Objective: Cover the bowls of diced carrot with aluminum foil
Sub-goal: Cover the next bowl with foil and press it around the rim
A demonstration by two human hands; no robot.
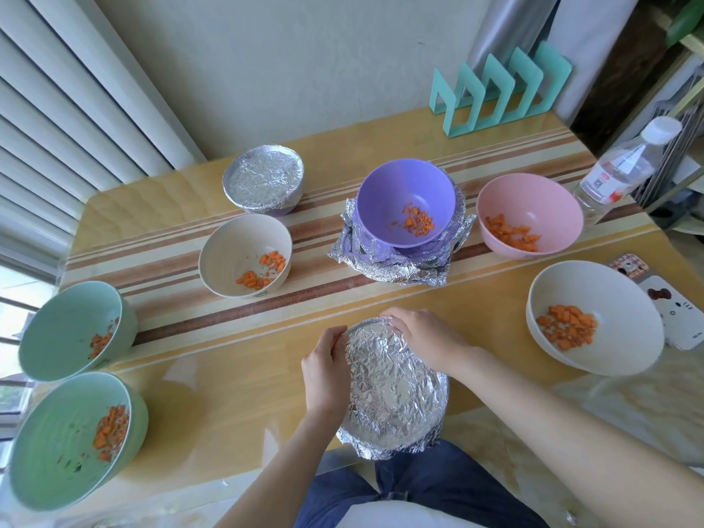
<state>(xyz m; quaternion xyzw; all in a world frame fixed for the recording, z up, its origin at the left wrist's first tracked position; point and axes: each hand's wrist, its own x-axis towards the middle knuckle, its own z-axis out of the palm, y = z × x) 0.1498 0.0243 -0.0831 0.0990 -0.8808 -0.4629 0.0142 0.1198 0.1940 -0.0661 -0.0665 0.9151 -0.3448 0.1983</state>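
Gripping rim of crinkled silver foil-wrapped bowl (396,386) with curled left hand (324,371) and right hand (423,337) (likely crimping it snug)

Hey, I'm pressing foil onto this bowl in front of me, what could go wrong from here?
1. The foil-covered bowl gripped by your left hand and right hand sits at the near edge of the table; hard pressing might tip it into your lap.
2. The crumpled foil lies under the purple bowl; tugging a sheet out could spill its carrot.
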